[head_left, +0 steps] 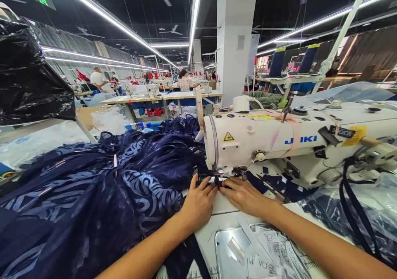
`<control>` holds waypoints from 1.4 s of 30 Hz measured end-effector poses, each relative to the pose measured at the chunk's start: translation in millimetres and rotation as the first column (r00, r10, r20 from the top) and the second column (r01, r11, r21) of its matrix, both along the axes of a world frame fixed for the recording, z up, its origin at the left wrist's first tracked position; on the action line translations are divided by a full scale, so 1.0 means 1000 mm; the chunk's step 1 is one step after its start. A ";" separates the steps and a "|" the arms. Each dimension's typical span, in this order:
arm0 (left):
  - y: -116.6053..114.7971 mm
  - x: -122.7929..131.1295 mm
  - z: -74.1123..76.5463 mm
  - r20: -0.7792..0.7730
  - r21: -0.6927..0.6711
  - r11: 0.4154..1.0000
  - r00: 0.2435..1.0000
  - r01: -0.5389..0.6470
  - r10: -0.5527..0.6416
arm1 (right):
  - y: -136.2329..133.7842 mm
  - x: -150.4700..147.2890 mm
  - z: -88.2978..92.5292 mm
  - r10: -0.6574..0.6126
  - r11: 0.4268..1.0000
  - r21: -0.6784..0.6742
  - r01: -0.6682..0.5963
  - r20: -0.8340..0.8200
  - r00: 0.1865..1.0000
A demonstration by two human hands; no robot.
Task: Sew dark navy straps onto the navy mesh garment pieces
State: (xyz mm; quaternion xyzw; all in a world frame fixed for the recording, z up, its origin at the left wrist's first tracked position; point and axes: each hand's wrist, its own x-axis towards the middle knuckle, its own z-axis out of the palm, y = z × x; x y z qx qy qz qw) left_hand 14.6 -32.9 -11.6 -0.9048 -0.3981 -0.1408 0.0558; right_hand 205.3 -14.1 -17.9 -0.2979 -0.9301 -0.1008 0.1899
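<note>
A white sewing machine (266, 140) stands before me, its needle area over a small dark strip of navy fabric (219, 181). To the left of the presser foot, my left hand (198, 206) has its fingertips closed on the edge of this fabric. My right hand (245, 194) pinches the fabric from the right side, fingers bent close to the foot. Exactly how the fingertips grip is partly hidden. A large heap of navy garments (93, 196) with pale blue swirl patterns spreads across the left side and runs up to the machine head.
A metal tray (218, 250) with printed white labels (273, 246) lies in front of the machine. Navy scraps (294, 188) and a pair of snips (274, 191) rest under the arm. Clear plastic (335, 212) and thread cones (277, 63) are on the right; people work farther back.
</note>
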 end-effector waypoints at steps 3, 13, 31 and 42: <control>0.001 -0.002 0.000 0.010 0.004 1.000 1.000 0.006 -0.006 | 0.000 0.001 -0.001 0.007 1.000 0.002 -0.007 -0.012 1.000; -0.002 0.002 0.002 -0.039 0.016 1.000 0.999 -0.026 0.026 | 0.002 0.003 -0.002 0.019 1.000 -0.022 -0.020 -0.046 0.999; 0.013 -0.001 0.003 -0.126 -0.032 0.998 0.991 -0.056 0.051 | 0.004 0.001 -0.004 -0.118 0.992 -0.050 0.118 -0.005 0.993; 0.009 0.013 0.008 -0.248 0.180 0.956 0.930 -0.231 0.271 | 0.011 -0.004 -0.008 -0.313 0.944 -0.107 0.313 0.022 0.950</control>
